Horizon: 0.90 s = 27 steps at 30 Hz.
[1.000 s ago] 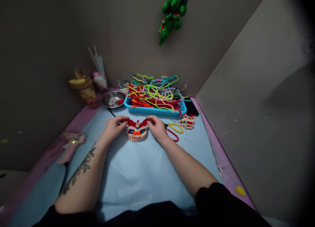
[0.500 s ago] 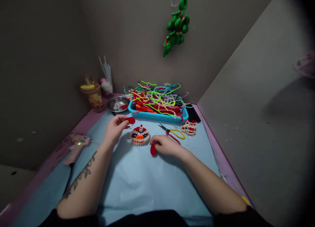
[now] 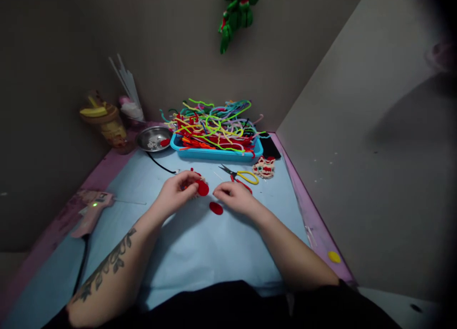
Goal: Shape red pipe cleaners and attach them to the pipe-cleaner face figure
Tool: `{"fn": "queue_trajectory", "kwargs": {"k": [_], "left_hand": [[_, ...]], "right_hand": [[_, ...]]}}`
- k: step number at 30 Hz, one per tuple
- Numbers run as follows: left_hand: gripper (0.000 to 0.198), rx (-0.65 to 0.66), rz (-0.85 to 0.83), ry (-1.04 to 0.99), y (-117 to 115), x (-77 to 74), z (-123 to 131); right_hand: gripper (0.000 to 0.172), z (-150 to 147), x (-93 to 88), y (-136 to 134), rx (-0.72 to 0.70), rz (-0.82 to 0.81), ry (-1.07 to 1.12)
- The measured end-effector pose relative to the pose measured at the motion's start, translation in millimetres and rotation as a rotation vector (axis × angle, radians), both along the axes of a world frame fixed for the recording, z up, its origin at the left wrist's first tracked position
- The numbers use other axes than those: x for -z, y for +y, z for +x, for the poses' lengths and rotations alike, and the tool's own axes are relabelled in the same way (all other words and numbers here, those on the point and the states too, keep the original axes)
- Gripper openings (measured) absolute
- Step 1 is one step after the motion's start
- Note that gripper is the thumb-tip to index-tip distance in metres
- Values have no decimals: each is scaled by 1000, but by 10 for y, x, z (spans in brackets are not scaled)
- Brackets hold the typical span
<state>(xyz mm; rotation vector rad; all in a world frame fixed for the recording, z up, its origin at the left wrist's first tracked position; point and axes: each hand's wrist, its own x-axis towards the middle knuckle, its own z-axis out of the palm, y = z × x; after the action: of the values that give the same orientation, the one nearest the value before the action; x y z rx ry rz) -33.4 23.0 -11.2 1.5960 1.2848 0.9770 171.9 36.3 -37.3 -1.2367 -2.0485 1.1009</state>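
My left hand pinches a flat red disc between thumb and fingers. It hangs over a small beaded piece, mostly hidden behind the hand. Just right of it, the fingers of my right hand are curled together; what they hold, if anything, is too small to name. Below the right fingertips, a second red disc lies on the blue sheet. Scissors with yellow and red handles lie behind my right hand. A cream and red piece rests farther right.
A blue tray of colourful fuzzy stems stands at the back, beside a metal bowl and a black phone. At left lie a pink glue gun and its cord. Behind it stands a cup.
The view has shifted. My left hand has moved right with its red disc, over the beaded piece. My right hand has let go of the other disc, which now lies on the sheet.
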Motion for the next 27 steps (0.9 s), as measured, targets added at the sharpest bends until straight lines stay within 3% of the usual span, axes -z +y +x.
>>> {"fn": "queue_trajectory", "kwargs": {"k": [3, 6, 9, 11, 14, 18, 20, 23, 25, 27], "left_hand": [[15, 310, -12, 312, 6, 44, -100], [29, 440, 26, 500, -21, 147, -101], [29, 359, 76, 498, -37, 187, -19], [28, 268, 93, 442, -46, 159, 61], [24, 234, 73, 318, -72, 101, 164], [26, 88, 28, 224, -98, 77, 198], [27, 21, -11, 188, -96, 71, 186], [26, 27, -101, 77, -98, 54, 190], [26, 95, -190, 2, -112, 56, 212], [26, 146, -249, -27, -127, 83, 235]], "right_hand": [[17, 27, 96, -43, -33, 73, -329], [8, -11, 125, -84, -39, 110, -437], [9, -51, 115, -103, -14, 31, -295], [10, -80, 90, -138, 40, -98, -116], [12, -110, 5, -230, 48, -179, 112], [31, 177, -165, -136, 23, -193, 240], [25, 554, -209, 99, 262, -52, 290], [21, 1221, -142, 556, 821, 256, 234], [23, 1555, -23, 812, 901, 197, 128], [31, 1728, 106, 982, 819, 121, 94]]}}
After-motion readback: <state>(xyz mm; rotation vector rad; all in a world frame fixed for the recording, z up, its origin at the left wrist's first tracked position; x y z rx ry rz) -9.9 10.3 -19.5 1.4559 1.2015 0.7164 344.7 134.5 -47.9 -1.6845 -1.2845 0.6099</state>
